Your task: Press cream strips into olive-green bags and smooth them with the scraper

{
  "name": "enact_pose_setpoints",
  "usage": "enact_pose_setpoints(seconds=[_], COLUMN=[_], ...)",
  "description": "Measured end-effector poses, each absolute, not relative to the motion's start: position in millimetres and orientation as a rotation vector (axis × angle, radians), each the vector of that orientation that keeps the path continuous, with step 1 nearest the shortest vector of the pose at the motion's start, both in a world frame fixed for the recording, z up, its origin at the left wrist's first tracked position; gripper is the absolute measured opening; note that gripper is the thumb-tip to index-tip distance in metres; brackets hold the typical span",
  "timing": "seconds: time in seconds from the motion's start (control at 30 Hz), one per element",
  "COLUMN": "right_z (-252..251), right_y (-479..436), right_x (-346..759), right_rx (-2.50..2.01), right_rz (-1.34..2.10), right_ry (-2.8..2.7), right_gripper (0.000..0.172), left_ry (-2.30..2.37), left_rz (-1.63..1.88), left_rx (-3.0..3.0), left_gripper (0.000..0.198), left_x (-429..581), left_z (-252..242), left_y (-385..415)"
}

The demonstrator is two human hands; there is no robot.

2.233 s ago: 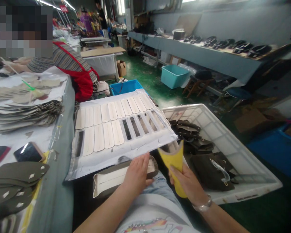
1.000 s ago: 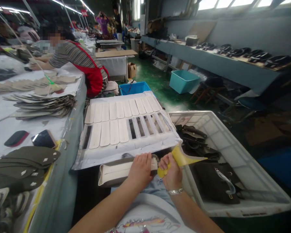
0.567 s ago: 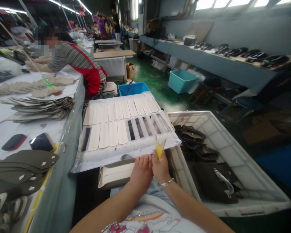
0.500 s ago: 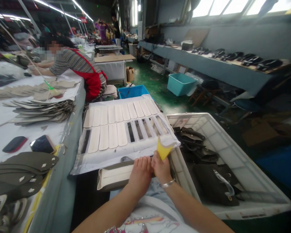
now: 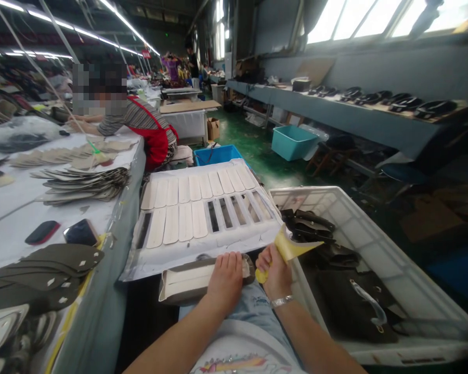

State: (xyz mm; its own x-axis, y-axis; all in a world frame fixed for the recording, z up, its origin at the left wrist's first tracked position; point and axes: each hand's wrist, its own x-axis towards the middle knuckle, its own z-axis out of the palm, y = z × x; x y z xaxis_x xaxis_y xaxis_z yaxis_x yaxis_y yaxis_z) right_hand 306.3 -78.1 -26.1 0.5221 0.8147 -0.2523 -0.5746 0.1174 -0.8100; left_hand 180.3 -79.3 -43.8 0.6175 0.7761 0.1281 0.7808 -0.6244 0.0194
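Observation:
A dark bag piece (image 5: 175, 300) with a cream strip (image 5: 189, 281) on its upper face lies across my lap. My left hand (image 5: 226, 275) is closed over its right part, fingers bent over the strip, thumb hidden. Just right of the piece, my right hand (image 5: 277, 272) grips a yellow scraper (image 5: 292, 247) with a flared, curved blade. The blade points up and right, and the tool's other end shows below the fingers. The scraper is apart from the bag piece.
Ahead stands a white-covered rack (image 5: 171, 254) with rows of cream strips. At right, a white crate (image 5: 335, 193) holds dark bags. The left table (image 5: 115, 249) carries stacked dark pieces (image 5: 88, 182) and a phone (image 5: 81, 233). A co-worker in a red apron (image 5: 156, 143) leans over it.
My right hand has moved right, away from my left hand and the bag piece, with the scraper's blade swinging to the right. My left hand keeps its hold.

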Motion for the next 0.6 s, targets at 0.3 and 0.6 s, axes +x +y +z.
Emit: enact_pose_setpoints(seconds=[0.3, 0.6], right_z=[-46.6, -33.9], right_y=[-59.7, -32.5], right_x=[295.4, 306.8], right_rx=[-1.158, -1.144], right_rz=[1.004, 1.067], right_ry=[-0.410, -0.475], right_gripper=[0.042, 0.040], left_ry=[-1.331, -1.338], left_rz=[-0.154, -0.135], left_rx=[-2.821, -2.843], left_gripper=[0.054, 0.055], left_x=[181.1, 180.5], left_z=[-43.8, -40.6], left_y=[-75.7, -75.0])
